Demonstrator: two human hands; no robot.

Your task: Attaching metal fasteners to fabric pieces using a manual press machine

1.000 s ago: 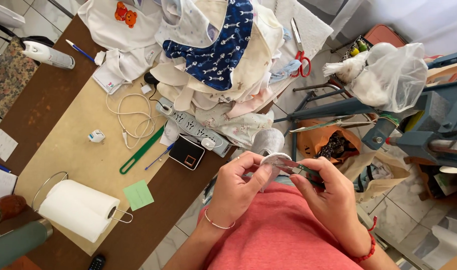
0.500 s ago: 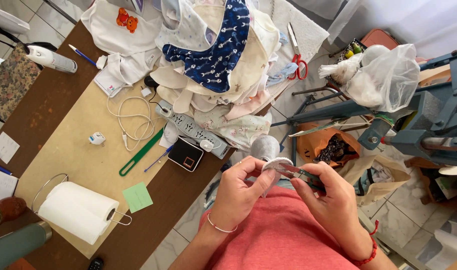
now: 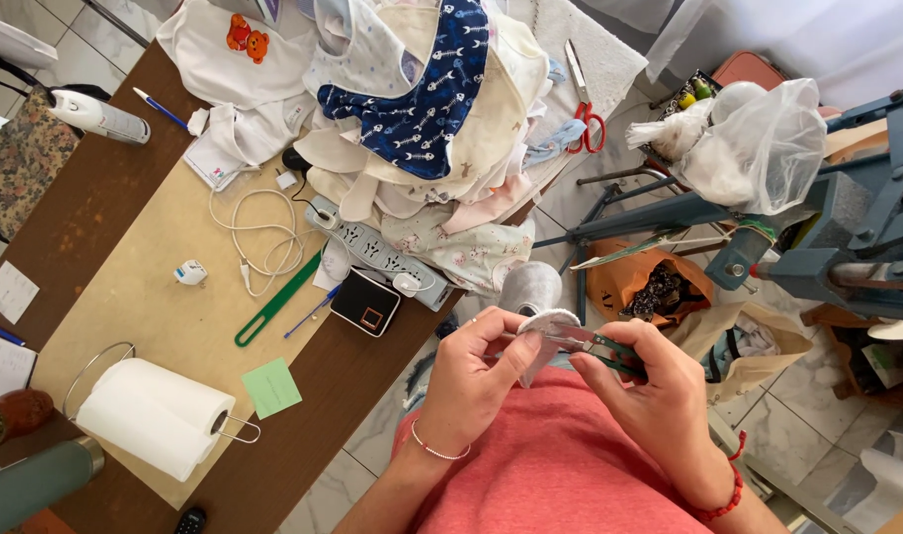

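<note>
My left hand [image 3: 476,381] pinches a small round white cloth piece [image 3: 545,331] in front of my chest. My right hand [image 3: 654,396] grips small green-handled thread snips [image 3: 602,346] whose metal blades touch the cloth piece's edge. Both hands are over my red shirt, just off the brown table's near edge [image 3: 313,435]. A heap of baby bibs [image 3: 422,109], topped by a navy one with white fish bones, lies on the table beyond.
On the table are a paper towel roll on a wire holder [image 3: 155,415], a green sticky note [image 3: 271,387], a green ruler [image 3: 276,300], a white power strip [image 3: 377,252], a small black device [image 3: 364,302], white cable and red-handled scissors [image 3: 587,99]. A blue metal stand and plastic bag [image 3: 758,148] stand at right.
My hands and the cloth piece have stayed together with only slight shifts. The view has dropped a little, so the table sits higher in frame.
</note>
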